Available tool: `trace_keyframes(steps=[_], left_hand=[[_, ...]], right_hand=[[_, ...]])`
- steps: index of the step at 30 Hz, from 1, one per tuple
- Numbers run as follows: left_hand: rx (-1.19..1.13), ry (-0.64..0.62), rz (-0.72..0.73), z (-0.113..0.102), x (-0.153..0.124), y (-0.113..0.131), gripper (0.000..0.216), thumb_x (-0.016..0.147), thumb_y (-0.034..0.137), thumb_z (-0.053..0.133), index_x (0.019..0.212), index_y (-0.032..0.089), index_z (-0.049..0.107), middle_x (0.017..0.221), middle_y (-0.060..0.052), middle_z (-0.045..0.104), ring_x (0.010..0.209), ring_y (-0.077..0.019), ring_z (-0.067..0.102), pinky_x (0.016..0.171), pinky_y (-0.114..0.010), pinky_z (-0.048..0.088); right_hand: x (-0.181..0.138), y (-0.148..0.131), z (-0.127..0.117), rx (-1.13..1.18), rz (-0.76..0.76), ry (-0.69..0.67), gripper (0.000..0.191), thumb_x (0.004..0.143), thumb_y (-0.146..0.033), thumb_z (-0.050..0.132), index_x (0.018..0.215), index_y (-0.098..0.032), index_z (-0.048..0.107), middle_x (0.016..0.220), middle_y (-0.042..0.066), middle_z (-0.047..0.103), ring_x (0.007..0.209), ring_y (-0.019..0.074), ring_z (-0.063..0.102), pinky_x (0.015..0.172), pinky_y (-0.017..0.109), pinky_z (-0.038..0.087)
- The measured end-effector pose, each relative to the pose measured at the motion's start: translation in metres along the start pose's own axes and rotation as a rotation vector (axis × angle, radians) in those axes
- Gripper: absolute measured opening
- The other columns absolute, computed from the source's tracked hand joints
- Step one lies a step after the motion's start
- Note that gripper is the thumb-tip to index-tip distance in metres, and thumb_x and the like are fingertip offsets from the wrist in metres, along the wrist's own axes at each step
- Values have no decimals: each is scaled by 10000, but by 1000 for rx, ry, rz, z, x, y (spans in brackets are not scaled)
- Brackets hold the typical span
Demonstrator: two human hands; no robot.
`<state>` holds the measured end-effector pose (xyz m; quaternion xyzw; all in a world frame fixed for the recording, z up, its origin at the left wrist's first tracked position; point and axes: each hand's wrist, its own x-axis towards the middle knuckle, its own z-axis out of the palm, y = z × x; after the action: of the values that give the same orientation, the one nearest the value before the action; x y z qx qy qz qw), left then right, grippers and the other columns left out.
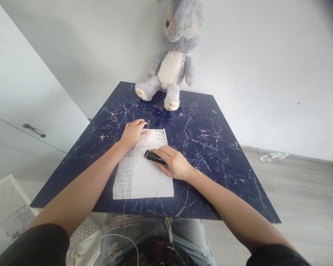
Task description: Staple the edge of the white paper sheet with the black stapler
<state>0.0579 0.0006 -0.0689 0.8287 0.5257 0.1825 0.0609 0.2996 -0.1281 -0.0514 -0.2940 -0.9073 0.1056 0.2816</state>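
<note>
A white sheet of paper (144, 181) with printed text and a dense grey pattern down its left side lies on the dark blue marbled table (211, 144). My left hand (133, 133) rests on the paper's upper left corner, fingers stretched out and thumb on the sheet. Over the right half of the paper, my right hand (173, 162) is closed round a long black object that looks like a stapler (154, 156). Its rounded end points left over the middle of the sheet. My palm hides its other end.
A grey plush toy (170, 70) sits at the table's far edge against the wall. A white cabinet (24, 92) stands at left, with a white perforated rack (9, 188) below it. Clear plastic packaging (273, 156) lies on the floor at right. A white cable (122, 236) crosses my lap.
</note>
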Motion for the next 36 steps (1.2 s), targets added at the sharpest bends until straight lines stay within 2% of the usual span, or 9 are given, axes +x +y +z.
trace_keyframes(steps=[8, 13, 20, 26, 31, 36], left_hand=[[-11, -16, -7, -1, -1, 2, 446, 1049, 433, 561, 1434, 225, 651, 1614, -142, 550, 1493, -357, 499, 1222, -548, 352], [-29, -29, -29, -2, 1, 2, 418, 1054, 401, 550, 1416, 223, 659, 1620, -136, 551, 1504, -352, 494, 1220, -564, 360], [-4, -25, 0, -5, 0, 9, 416, 1052, 365, 528, 1421, 224, 660, 1623, -140, 536, 1533, -361, 439, 1216, -563, 364], [21, 84, -55, -5, -2, 12, 406, 1071, 371, 462, 1366, 218, 696, 1500, -145, 616, 1405, -367, 527, 1158, -554, 415], [34, 126, -128, -6, -3, 10, 402, 1070, 355, 450, 1347, 221, 708, 1465, -155, 635, 1409, -373, 519, 1154, -573, 417], [21, 115, -127, -5, -3, 6, 410, 1064, 332, 430, 1327, 256, 735, 1442, -140, 642, 1369, -374, 533, 1117, -584, 440]], right_hand=[[1, 4, -2, 56, 73, -27, 416, 1066, -315, 574, 1465, -198, 547, 1204, 138, 699, 1049, 275, 660, 949, 471, 600], [1, 8, -6, 125, 133, -72, 582, 938, -167, 632, 1503, -204, 497, 1317, 139, 690, 1131, 291, 657, 1003, 485, 586], [0, 11, -3, 143, 154, -51, 555, 934, -119, 609, 1473, -213, 521, 1311, 128, 705, 1133, 286, 657, 1021, 487, 576], [-1, 14, 1, 88, 214, -52, 547, 947, -154, 608, 1481, -225, 508, 1295, 125, 700, 1178, 299, 641, 1022, 486, 570], [1, 13, -1, 38, 255, -73, 494, 943, -177, 613, 1428, -221, 531, 1284, 126, 699, 1175, 300, 636, 959, 439, 570], [0, 14, -13, -36, 314, -136, 385, 895, -191, 641, 1273, -225, 580, 1154, 103, 716, 1007, 264, 652, 802, 351, 521]])
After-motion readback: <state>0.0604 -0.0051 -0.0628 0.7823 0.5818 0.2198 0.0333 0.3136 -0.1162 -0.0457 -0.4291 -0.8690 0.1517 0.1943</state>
